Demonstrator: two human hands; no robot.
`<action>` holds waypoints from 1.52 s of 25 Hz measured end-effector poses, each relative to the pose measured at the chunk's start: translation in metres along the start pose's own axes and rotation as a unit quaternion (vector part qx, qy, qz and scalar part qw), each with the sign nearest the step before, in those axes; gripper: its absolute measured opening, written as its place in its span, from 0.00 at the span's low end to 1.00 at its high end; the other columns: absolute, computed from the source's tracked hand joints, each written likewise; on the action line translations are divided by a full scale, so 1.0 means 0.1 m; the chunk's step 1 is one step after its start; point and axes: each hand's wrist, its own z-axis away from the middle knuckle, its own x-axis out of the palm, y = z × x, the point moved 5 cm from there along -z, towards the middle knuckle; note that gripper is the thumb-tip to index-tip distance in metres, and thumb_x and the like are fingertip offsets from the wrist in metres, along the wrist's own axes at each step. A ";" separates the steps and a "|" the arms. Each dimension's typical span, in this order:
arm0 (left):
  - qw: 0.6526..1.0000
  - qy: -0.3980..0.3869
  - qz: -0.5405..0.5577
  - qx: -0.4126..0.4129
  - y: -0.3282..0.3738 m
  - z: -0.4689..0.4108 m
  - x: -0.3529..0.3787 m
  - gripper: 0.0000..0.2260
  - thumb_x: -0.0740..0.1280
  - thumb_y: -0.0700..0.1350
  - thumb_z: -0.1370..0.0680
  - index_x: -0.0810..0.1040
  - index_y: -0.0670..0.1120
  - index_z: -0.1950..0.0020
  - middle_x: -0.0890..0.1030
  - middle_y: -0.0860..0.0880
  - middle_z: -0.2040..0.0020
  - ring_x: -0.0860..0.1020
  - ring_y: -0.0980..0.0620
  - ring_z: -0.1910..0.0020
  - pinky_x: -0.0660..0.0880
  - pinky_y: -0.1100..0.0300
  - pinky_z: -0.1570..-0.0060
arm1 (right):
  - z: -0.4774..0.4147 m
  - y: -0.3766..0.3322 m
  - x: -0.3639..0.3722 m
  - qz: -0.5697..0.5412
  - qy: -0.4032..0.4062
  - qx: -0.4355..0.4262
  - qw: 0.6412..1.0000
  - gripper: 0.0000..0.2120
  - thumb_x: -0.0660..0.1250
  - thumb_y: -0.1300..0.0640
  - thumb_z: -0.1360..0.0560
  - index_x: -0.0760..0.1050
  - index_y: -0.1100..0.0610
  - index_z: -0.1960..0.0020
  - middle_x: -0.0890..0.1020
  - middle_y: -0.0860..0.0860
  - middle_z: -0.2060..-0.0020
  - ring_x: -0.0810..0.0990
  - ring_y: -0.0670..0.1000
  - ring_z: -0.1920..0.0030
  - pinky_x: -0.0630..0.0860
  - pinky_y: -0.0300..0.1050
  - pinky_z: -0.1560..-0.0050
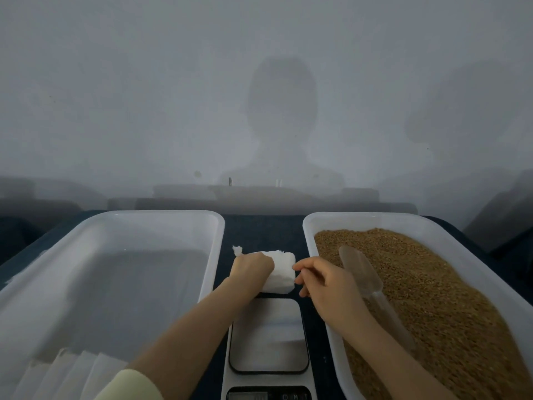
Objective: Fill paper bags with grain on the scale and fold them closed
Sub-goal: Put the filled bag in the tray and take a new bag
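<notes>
The left hand gripped a stack of white paper bags on the dark surface, just behind the scale. The right hand hovered loosely curled beside the stack, holding nothing. A clear scoop lay on the grain in the right tray; more bags lay in the left tray.

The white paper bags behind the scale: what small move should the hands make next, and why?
Probably peel one bag off the stack and stand it on the scale platform, which is bare. The left hand presses the stack; the right hand pinches at its edge.
</notes>
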 end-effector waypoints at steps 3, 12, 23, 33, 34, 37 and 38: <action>0.991 0.073 0.110 -0.030 -0.01 0.09 -0.12 0.04 0.64 0.41 0.22 0.77 0.43 0.52 0.78 0.46 0.56 0.74 0.50 0.61 0.70 0.58 0.60 | 0.02 -0.01 0.02 0.010 -0.013 -0.005 1.000 0.14 0.60 0.60 0.21 0.74 0.42 0.56 0.80 0.43 0.62 0.79 0.37 0.63 0.72 0.26 0.64; 0.861 0.172 0.478 -0.024 -0.50 0.86 -0.39 0.12 0.68 0.50 0.23 0.78 0.47 0.65 0.75 0.54 0.70 0.72 0.58 0.70 0.68 0.71 0.69 | 0.07 -0.07 0.04 0.037 -0.020 -0.021 0.999 0.10 0.63 0.57 0.22 0.73 0.43 0.45 0.78 0.38 0.56 0.78 0.36 0.59 0.72 0.26 0.61; 0.651 0.055 0.754 0.067 -0.25 1.46 -0.25 0.12 0.67 0.51 0.26 0.83 0.46 0.48 0.85 0.46 0.55 0.83 0.48 0.55 0.80 0.57 0.56 | 0.14 -0.22 0.14 -0.045 -0.118 -0.026 0.992 0.04 0.65 0.49 0.24 0.79 0.46 0.55 0.82 0.47 0.61 0.81 0.48 0.60 0.78 0.47 0.58; 0.719 0.124 0.683 0.036 -0.25 1.41 -0.15 0.05 0.69 0.43 0.24 0.84 0.49 0.58 0.84 0.52 0.61 0.82 0.56 0.63 0.77 0.66 0.64 | 0.15 -0.25 0.15 -0.045 -0.106 -0.034 0.993 0.08 0.63 0.44 0.25 0.75 0.42 0.47 0.80 0.41 0.62 0.79 0.42 0.61 0.74 0.33 0.62; 0.693 0.132 0.708 0.013 -0.28 1.39 -0.14 0.06 0.69 0.44 0.23 0.84 0.48 0.58 0.84 0.50 0.62 0.82 0.55 0.63 0.78 0.64 0.65 | 0.15 -0.23 0.14 -0.066 -0.112 -0.009 0.992 0.13 0.64 0.41 0.28 0.73 0.41 0.44 0.80 0.40 0.61 0.80 0.41 0.59 0.74 0.32 0.60; 0.619 0.165 0.765 -0.060 -0.42 1.36 -0.09 0.07 0.66 0.45 0.21 0.82 0.45 0.55 0.83 0.47 0.60 0.83 0.51 0.62 0.80 0.59 0.66 | 0.15 -0.13 0.19 -0.207 -0.180 0.104 0.956 0.22 0.68 0.44 0.32 0.74 0.49 0.40 0.84 0.48 0.52 0.83 0.48 0.53 0.78 0.38 0.55; 0.605 0.175 0.773 -0.078 -0.45 1.35 -0.08 0.07 0.66 0.45 0.21 0.81 0.44 0.54 0.83 0.47 0.60 0.83 0.50 0.62 0.80 0.59 0.66 | 0.16 -0.11 0.20 -0.262 -0.198 0.133 0.935 0.21 0.70 0.47 0.33 0.77 0.54 0.42 0.84 0.52 0.52 0.83 0.50 0.53 0.79 0.40 0.55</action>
